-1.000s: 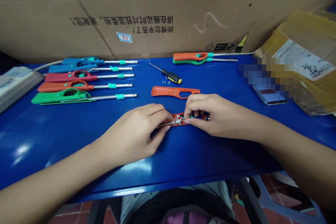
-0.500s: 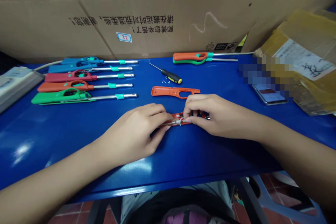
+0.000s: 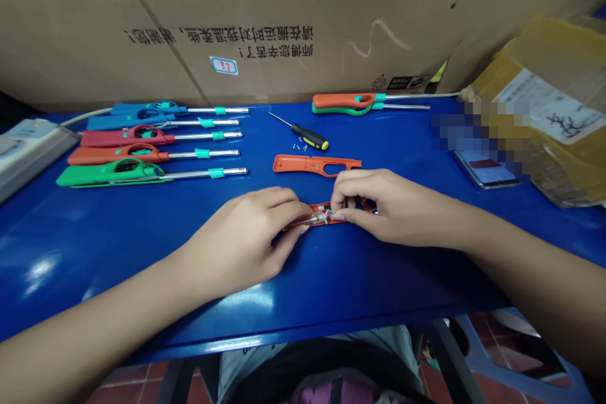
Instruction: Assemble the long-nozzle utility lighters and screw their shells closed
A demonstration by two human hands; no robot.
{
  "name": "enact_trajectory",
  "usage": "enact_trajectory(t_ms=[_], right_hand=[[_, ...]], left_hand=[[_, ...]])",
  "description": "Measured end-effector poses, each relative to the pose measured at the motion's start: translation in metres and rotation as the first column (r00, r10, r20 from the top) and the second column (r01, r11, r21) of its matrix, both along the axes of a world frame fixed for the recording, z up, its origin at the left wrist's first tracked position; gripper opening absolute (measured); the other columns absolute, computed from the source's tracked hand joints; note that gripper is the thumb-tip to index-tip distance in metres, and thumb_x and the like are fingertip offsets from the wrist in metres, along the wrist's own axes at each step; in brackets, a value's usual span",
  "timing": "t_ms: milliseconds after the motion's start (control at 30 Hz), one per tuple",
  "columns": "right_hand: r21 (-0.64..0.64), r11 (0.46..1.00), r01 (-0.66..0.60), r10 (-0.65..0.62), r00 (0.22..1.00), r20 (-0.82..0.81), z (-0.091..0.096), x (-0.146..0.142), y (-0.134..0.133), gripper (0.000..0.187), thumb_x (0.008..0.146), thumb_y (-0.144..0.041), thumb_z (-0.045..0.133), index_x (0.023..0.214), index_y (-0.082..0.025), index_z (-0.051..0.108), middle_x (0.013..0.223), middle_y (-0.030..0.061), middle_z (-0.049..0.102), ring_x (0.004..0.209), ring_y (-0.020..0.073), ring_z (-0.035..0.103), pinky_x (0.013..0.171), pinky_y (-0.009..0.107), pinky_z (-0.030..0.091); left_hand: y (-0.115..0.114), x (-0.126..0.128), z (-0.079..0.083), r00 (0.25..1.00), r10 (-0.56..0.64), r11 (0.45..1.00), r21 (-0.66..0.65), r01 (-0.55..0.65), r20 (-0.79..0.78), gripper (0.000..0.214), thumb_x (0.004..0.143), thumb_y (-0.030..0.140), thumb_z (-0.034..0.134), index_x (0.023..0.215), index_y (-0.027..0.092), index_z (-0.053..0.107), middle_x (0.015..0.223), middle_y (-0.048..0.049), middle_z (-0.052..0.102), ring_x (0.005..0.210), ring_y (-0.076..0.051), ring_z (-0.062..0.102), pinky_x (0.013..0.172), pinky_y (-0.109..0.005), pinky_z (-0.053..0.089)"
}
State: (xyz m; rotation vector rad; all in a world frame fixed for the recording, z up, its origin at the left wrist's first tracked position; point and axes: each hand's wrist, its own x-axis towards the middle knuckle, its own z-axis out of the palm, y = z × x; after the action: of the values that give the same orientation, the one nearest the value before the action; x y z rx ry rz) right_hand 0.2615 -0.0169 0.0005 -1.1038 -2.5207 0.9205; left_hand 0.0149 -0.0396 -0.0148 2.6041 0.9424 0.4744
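Note:
Between my hands lies an opened orange gas lighter, its inner parts showing in the half shell. My left hand is closed around the left end, fingertips on a clear fuel tank. Thumb and fingers of my right hand pinch at the middle of the lighter, beside a small white fitting; what exactly they grip is hidden. Just beyond, the loose orange shell half rests on the table with its trigger opening to the right. A black and yellow screwdriver and several tiny screws lie behind it.
Several long lighters in blue, red, orange and green lie in a row at the left. Two more lighters lie by the cardboard box. A power strip sits far left; a phone and taped carton stand right.
Very little differs. Both hands stay on the opened lighter, and the view has shifted slightly.

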Motion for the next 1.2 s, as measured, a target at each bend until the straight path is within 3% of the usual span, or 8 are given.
enact_trajectory(t_ms=[1200], right_hand=[[-0.027,0.999,-0.021,0.020,1.000,-0.013,-0.0038,-0.0012,0.0015,0.012,0.096,-0.020,0.057,0.088,-0.018,0.065,0.091,0.0019,0.065,0.082,0.0141,0.057,0.075,0.029,0.042]], left_hand=[[0.0001,0.0007,0.0000,1.000,0.004,1.000,0.011,-0.004,-0.014,0.025,0.098,0.019,0.054,0.114,0.017,0.072,0.096,-0.0073,0.070,0.088,-0.022,0.067,0.077,-0.036,0.056]])
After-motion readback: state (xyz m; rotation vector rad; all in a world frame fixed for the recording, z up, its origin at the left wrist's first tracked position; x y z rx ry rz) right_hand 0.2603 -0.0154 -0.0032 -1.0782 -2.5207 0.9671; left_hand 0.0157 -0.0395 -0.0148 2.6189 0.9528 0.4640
